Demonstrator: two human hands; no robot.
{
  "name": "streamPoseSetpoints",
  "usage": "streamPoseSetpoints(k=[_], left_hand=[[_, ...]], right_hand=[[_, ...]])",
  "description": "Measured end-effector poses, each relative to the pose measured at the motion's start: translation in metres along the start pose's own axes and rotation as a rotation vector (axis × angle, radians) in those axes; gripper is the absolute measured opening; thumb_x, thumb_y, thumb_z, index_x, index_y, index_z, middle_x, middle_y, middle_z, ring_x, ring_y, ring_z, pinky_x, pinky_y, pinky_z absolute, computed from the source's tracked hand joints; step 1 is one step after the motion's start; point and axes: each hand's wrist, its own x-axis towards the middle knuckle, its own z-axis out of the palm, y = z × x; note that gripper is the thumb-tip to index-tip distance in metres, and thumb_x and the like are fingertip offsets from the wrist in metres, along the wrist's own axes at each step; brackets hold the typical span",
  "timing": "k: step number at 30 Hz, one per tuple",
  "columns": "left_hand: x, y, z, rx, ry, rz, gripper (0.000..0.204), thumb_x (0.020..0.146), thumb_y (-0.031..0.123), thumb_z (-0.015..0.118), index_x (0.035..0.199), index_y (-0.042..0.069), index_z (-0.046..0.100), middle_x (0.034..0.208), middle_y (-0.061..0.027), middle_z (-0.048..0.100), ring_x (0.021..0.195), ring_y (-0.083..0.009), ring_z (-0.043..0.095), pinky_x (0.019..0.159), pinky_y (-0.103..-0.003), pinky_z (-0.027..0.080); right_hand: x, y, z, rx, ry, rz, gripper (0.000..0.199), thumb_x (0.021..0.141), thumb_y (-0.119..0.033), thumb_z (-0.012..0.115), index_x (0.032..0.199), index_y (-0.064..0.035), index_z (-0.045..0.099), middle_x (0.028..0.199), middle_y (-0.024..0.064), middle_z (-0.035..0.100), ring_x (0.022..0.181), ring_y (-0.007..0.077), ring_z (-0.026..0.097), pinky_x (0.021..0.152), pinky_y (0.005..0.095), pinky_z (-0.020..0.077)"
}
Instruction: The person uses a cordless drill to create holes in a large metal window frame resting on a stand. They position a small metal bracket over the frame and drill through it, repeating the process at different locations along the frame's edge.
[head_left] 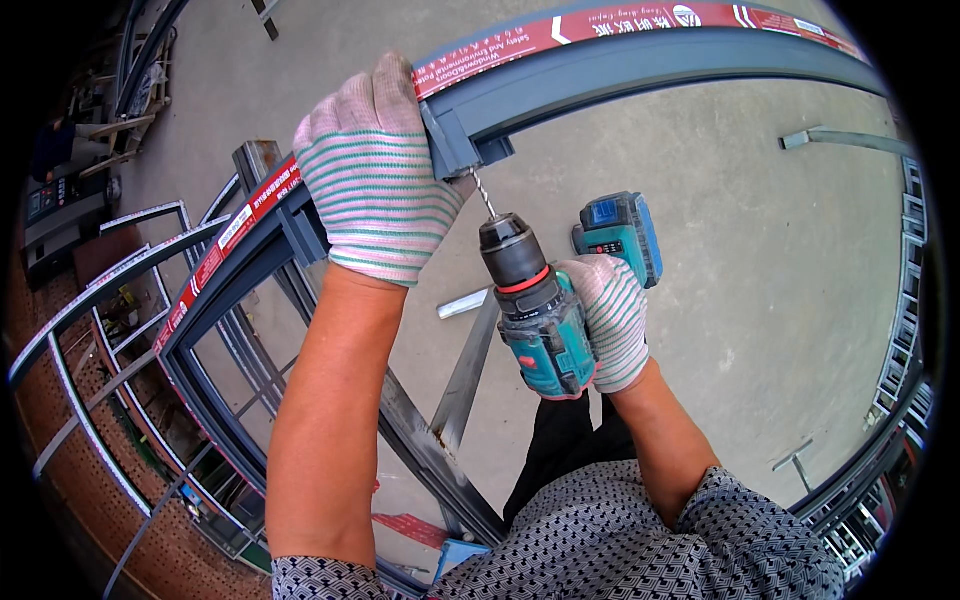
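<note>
My right hand (pixel 615 320), in a striped knit glove, is wrapped round the grip of a teal and black cordless drill (pixel 545 345). Its bit (pixel 484 192) points up and away from me, the tip at the near edge of a dark grey metal window frame (pixel 600 92) covered with red printed tape. Whether the tip has entered the metal I cannot tell. My left hand (pixel 375 180), gloved alike, is closed over the frame's corner, just left of the bit. The frame's left side runs down past my left forearm.
Below the frame stands a steel support (pixel 465 370) with angled bars. More window frames (pixel 110 280) lean at the left, over perforated brown board (pixel 75 480). A ladder-like metal rack (pixel 905 270) lines the right rim. A short metal profile (pixel 840 138) lies on the concrete floor (pixel 740 280).
</note>
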Motion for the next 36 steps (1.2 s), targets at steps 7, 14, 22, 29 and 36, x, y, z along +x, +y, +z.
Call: streamPoseSetpoints(k=[7, 14, 22, 29, 36], left_hand=[[0.002, 0.001, -0.004, -0.011, -0.034, -0.024, 0.099, 0.047, 0.033, 0.095, 0.133, 0.000, 0.058, 0.116, -0.0166, 0.067, 0.107, -0.0344, 0.064, 0.095, -0.047, 0.050], [0.000, -0.002, 0.003, -0.045, -0.023, -0.016, 0.095, 0.049, 0.033, 0.094, 0.130, 0.001, 0.059, 0.109, -0.0157, 0.067, 0.101, -0.0335, 0.065, 0.091, -0.047, 0.050], [-0.002, -0.004, 0.005, 0.002, 0.076, 0.027, 0.094, 0.050, 0.033, 0.094, 0.131, 0.000, 0.060, 0.106, -0.0151, 0.068, 0.099, -0.0336, 0.066, 0.089, -0.048, 0.050], [0.001, 0.000, 0.000, -0.051, 0.022, 0.008, 0.096, 0.047, 0.028, 0.095, 0.131, 0.000, 0.060, 0.109, -0.0164, 0.068, 0.101, -0.0349, 0.066, 0.091, -0.047, 0.050], [-0.003, -0.004, 0.003, -0.095, -0.030, -0.025, 0.107, 0.047, 0.035, 0.099, 0.140, 0.006, 0.055, 0.120, -0.0133, 0.060, 0.111, -0.0331, 0.058, 0.100, -0.052, 0.042]], right_hand=[[-0.005, 0.007, 0.005, -0.024, 0.088, -0.066, 0.025, 0.074, -0.017, 0.075, 0.097, -0.0078, 0.069, 0.082, 0.0107, 0.069, 0.079, 0.0321, 0.069, 0.076, 0.0432, 0.0536], [-0.003, 0.005, 0.007, 0.008, 0.067, -0.080, 0.037, 0.072, -0.014, 0.083, 0.105, -0.0063, 0.068, 0.088, 0.0112, 0.069, 0.081, 0.0319, 0.069, 0.075, 0.0420, 0.0540], [-0.006, 0.011, 0.023, 0.165, 0.085, -0.054, 0.044, 0.068, -0.026, 0.087, 0.102, -0.0051, 0.068, 0.081, 0.0124, 0.066, 0.074, 0.0315, 0.068, 0.071, 0.0418, 0.0542], [0.000, 0.015, 0.029, 0.195, 0.107, 0.004, 0.040, 0.070, -0.026, 0.086, 0.100, -0.0055, 0.069, 0.079, 0.0122, 0.066, 0.074, 0.0321, 0.068, 0.072, 0.0417, 0.0551], [0.005, 0.007, 0.017, 0.146, 0.014, -0.016, 0.050, 0.068, -0.017, 0.090, 0.109, -0.0068, 0.066, 0.090, 0.0107, 0.067, 0.083, 0.0325, 0.068, 0.079, 0.0430, 0.0531]])
